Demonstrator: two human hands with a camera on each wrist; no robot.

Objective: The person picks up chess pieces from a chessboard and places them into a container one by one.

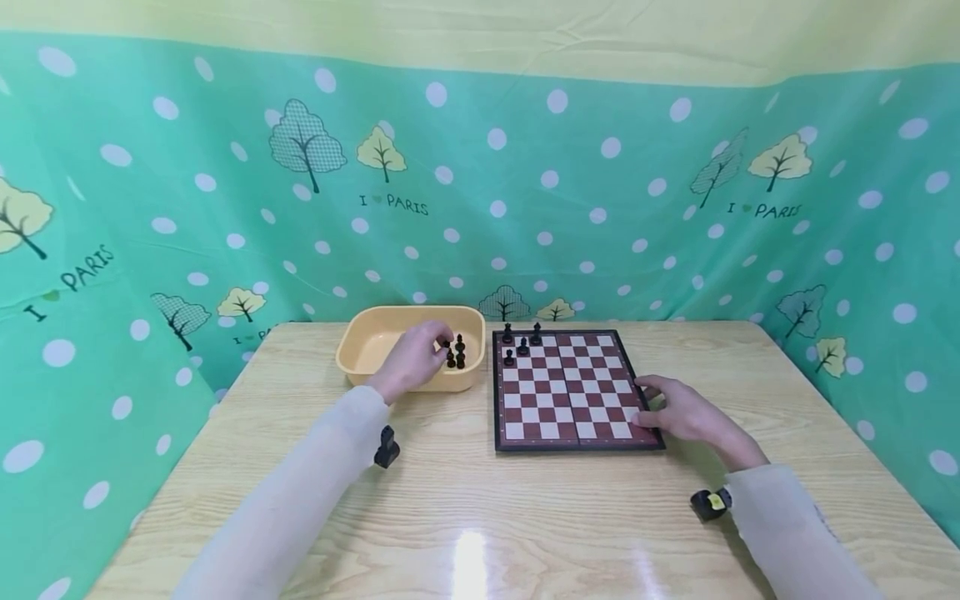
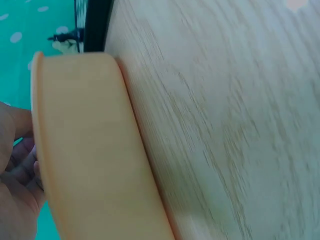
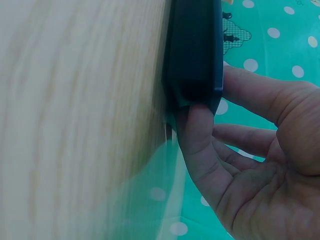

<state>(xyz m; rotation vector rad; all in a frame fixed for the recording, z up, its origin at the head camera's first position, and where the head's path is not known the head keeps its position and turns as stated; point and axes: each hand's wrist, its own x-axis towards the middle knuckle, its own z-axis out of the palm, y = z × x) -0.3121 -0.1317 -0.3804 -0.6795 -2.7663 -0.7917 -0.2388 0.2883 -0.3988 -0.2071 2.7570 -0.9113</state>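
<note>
My left hand point(image 1: 415, 354) reaches into the tan plastic bin point(image 1: 367, 312). Thumb and fingers pinch at a black chess piece point(image 1: 447, 344); in the left wrist view the bin's wall hides the fingertips. Beside them in the bin stand several more black chess pieces point(image 1: 461, 360). At the right edge of the checkered chessboard point(image 1: 536, 402) is my right hand point(image 1: 682, 410), gripping the black rim with thumb and fingers, one digit on top and another against the side. Several black chess pieces point(image 1: 522, 347) stand at the board's far left corner.
The bin is just left of the board on a light wooden table point(image 1: 450, 500). A green dotted curtain point(image 1: 570, 208) hangs behind and at both sides. Black wrist cameras point(image 1: 708, 504) are strapped under both sleeves.
</note>
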